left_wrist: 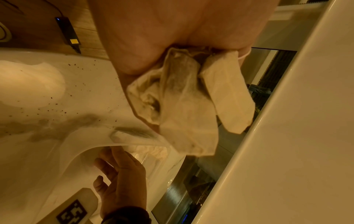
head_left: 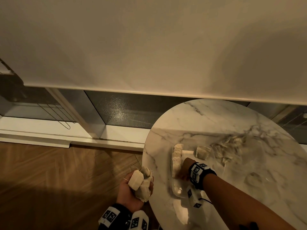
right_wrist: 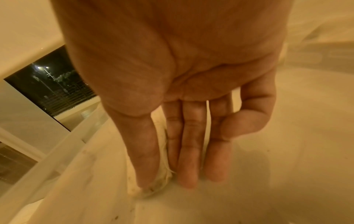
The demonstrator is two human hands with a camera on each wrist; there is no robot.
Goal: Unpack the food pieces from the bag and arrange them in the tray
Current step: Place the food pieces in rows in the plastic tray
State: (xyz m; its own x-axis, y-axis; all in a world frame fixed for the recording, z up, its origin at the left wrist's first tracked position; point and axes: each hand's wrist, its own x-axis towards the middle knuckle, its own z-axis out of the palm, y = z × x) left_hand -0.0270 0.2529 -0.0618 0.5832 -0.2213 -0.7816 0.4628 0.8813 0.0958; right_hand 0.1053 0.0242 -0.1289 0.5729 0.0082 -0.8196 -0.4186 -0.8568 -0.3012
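The food pieces are pale tea bags. My left hand [head_left: 132, 195] is held palm up beyond the table's left edge, fingers curled round a bunch of tea bags [head_left: 141, 183] [left_wrist: 189, 98]. My right hand [head_left: 183, 170] reaches down into the clear plastic tray [head_left: 174, 190]. In the right wrist view my right hand [right_wrist: 166, 174] pinches one tea bag [right_wrist: 153, 189] between thumb and fingers against the tray floor [right_wrist: 268, 166]. A row of tea bags [head_left: 177, 155] lies along the tray's left wall, and another tea bag [head_left: 201, 151] sits at its far end.
The tray stands on a round marble table [head_left: 216, 117]. A crumpled clear bag [head_left: 229, 146] with more tea bags lies just right of the tray. Wooden floor [head_left: 58, 180] lies to the left, and a white blind [head_left: 149, 47] hangs over the window behind.
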